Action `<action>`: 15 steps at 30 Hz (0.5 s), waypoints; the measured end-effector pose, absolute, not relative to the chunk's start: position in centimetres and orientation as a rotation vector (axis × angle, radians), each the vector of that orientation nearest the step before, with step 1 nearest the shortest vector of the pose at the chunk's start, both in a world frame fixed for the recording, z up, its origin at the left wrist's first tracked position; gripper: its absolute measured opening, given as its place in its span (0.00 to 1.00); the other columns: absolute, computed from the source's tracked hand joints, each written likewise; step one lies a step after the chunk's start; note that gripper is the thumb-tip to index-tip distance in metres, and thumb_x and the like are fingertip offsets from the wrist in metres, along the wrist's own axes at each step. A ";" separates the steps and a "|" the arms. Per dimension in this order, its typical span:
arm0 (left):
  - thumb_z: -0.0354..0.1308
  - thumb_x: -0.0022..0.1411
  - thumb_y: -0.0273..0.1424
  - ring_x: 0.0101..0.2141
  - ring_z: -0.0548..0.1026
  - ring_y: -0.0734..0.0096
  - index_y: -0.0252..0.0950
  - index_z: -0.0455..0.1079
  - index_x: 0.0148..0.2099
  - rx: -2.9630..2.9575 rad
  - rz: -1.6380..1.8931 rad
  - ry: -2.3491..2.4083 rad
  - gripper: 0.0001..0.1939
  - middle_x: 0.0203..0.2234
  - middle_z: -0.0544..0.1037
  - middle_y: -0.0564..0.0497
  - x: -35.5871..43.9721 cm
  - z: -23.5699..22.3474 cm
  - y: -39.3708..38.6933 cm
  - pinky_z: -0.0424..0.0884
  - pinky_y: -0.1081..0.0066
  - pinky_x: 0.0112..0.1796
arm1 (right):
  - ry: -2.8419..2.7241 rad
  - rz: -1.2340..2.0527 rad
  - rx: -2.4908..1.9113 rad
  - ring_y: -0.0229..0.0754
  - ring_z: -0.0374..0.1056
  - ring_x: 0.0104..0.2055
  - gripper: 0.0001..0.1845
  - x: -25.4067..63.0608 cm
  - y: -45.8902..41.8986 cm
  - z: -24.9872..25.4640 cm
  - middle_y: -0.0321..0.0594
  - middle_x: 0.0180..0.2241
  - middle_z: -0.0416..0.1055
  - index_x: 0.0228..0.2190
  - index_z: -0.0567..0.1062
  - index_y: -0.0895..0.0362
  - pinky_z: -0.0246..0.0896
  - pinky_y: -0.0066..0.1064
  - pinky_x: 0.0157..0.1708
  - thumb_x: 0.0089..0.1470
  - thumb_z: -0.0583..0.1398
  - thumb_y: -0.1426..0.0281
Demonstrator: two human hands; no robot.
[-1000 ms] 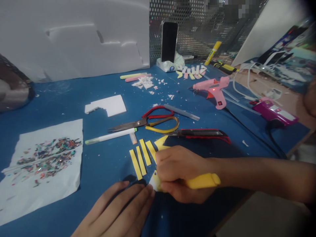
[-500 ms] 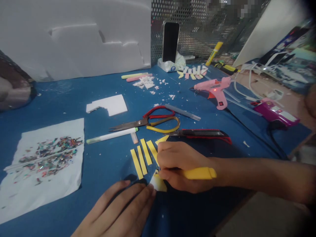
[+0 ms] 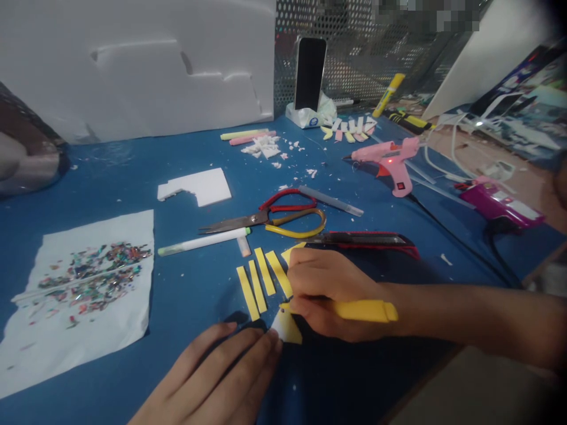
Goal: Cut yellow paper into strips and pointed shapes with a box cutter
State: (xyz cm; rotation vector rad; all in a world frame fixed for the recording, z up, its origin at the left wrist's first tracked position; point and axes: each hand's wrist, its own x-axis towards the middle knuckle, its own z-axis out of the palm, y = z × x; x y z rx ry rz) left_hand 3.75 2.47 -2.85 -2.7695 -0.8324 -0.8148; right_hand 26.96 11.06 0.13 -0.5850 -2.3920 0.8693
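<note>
My right hand grips a yellow marker, its tip at the upper corner of a small foam piece. That piece is partly yellow and partly white. Flat on the table, my left hand has its fingers stretched out, and a fingertip touches the left edge of the piece. Several yellow strips lie just beyond, one partly covered by my right hand. Red-and-yellow-handled scissors, a white pen with green ends and a red-black utility knife rest farther back.
On the left, a paper sheet carries colourful flakes. A white foam offcut lies behind it. At the right are a pink glue gun with its cord and a purple device. A phone stands at the back.
The yellow marker's tip has shifted slightly at the foam piece's upper corner, and its rear end has moved right. My left hand stays put. The whole view has slid slightly rightward.
</note>
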 end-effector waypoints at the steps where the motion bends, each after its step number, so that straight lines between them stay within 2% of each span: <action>1: 0.47 0.69 0.25 0.48 0.71 0.70 0.34 0.73 0.50 -2.765 -0.827 -0.839 0.14 0.50 0.75 0.53 3.8 -2.8 2.5 0.54 0.64 0.61 | -2.385 0.880 -0.584 0.35 0.49 0.28 0.15 27.0 11.1 0.2 0.31 0.21 0.52 0.22 0.55 0.57 0.47 0.29 0.30 0.60 0.52 0.69; 11: 0.49 0.68 0.25 0.49 0.71 0.70 0.34 0.73 0.49 -2.782 -0.838 -0.835 0.13 0.50 0.74 0.53 3.9 -2.8 2.6 0.56 0.64 0.60 | -2.398 0.882 -0.542 0.35 0.49 0.28 0.14 27.1 11.2 -0.2 0.31 0.21 0.53 0.23 0.55 0.56 0.47 0.29 0.31 0.59 0.53 0.69; 15: 0.47 0.69 0.25 0.49 0.71 0.70 0.34 0.73 0.48 -2.770 -0.837 -0.834 0.14 0.50 0.74 0.54 4.0 -2.7 2.5 0.55 0.64 0.60 | -2.400 0.878 -0.608 0.36 0.49 0.28 0.15 27.0 11.2 -0.1 0.31 0.21 0.53 0.23 0.55 0.56 0.46 0.29 0.31 0.60 0.52 0.69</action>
